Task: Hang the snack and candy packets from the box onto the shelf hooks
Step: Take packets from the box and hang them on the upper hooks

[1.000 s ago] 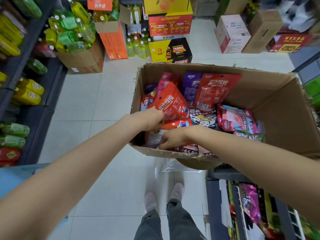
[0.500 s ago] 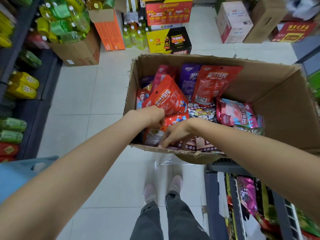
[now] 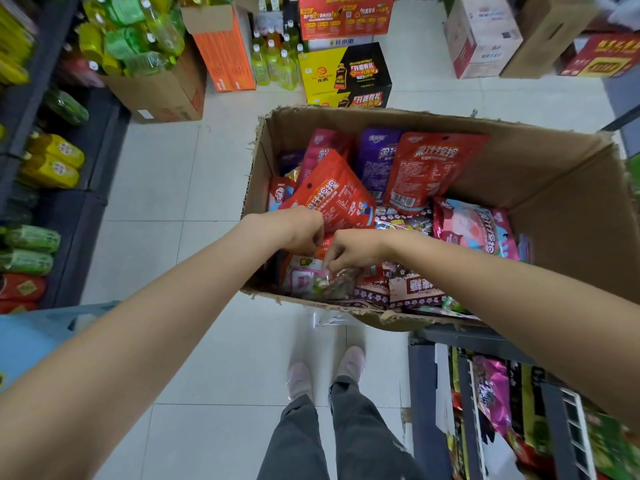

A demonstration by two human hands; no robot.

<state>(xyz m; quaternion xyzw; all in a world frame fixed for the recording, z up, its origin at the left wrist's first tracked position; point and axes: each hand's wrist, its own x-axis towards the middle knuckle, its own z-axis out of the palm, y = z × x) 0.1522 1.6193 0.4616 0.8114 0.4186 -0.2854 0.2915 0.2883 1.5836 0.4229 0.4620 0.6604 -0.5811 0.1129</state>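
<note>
The cardboard box [image 3: 554,209] is sitting nearer the camera than a second ago — packets filling its floor. The left hand [image 3: 298,233], having drawn closer to the right, is gripping the lower edge of the red packet [image 3: 332,199], tilted upright against the others. The right hand [image 3: 349,251] is now pinching a small clear candy packet [image 3: 332,282] near the front wall — likely the next one bound for the shelf hooks.
</note>
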